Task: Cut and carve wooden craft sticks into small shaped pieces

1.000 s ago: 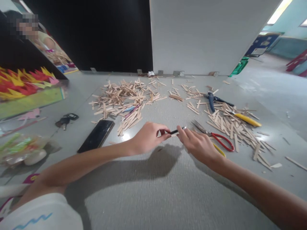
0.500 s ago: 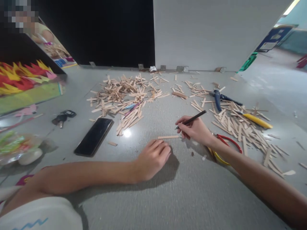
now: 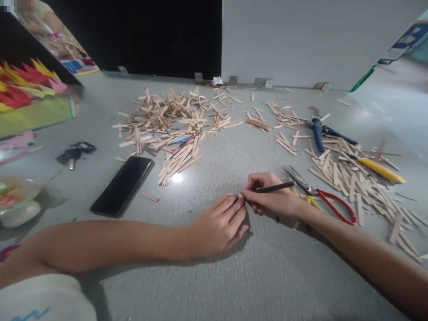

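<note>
Left hand (image 3: pixel 220 225) is palm down, fingers bent over a mostly hidden wooden stick (image 3: pixel 240 195), well short of the desk (image 3: pixel 200 290)'s far edge; whether it pinches cannot be told. Right hand (image 3: pixel 269 195) pinches a black pen (image 3: pixel 278 186). Advised: stick pressed flat, pen tip clear of fingertips.

Perhaps a craft workshop: loose wooden sticks (image 3: pixel 183 161), hand tools (image 3: pixel 318 136), bright paper cutouts (image 3: pixel 29 83).

A phone (image 3: pixel 122 187) lies near some keys (image 3: pixel 74 156), a box (image 3: pixel 36 118) of red and yellow paper spikes (image 3: pixel 28 73) sits at far left, and a black panel (image 3: pixel 143 40) adjoins a white panel (image 3: pixel 301 40) at the back.
</note>
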`<state>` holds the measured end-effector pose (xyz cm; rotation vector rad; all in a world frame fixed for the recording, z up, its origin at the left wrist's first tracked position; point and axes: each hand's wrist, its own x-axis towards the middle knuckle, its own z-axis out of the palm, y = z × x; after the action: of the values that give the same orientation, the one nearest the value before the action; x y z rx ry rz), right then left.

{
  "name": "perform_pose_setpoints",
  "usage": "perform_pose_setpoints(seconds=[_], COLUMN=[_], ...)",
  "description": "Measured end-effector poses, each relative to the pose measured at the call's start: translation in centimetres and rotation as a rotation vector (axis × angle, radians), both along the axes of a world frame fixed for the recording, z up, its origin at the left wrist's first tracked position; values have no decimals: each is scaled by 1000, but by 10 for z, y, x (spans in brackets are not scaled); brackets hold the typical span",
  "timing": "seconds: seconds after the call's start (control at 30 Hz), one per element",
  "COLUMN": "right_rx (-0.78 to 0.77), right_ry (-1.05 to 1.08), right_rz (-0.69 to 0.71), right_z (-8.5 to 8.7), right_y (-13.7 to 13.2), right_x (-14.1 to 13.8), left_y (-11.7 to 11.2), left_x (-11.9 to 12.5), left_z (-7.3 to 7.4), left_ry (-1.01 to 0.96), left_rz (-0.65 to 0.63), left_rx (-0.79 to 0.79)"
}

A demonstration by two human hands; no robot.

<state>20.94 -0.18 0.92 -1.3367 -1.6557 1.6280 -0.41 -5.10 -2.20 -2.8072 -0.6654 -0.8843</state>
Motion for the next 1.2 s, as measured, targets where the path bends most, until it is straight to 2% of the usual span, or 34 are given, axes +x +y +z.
perform_pose_setpoints(seconds=[0.1,0.27,0.47,0.8,1.2], right_rx=[36,218,183,166,147], right_ry=[-66,-80,-25,-10,-4], right_rz=[3,-5,-46,-66,-86], right_z=[-1,-7,-11,-5,-7], right_y=[-2,-6,-7,-9,-8], right_x=[0,-1,-1,-3,-4], left_y=[-2,-4,-5,-4,-4], left_x=[0,1,-1,0,-2], left_z=[0,1,6,9,8], left_ry=[24,33,38,38,110], left_rz=[18,36,-10,-1,-13], left_rx=[29,91,235,171,155])
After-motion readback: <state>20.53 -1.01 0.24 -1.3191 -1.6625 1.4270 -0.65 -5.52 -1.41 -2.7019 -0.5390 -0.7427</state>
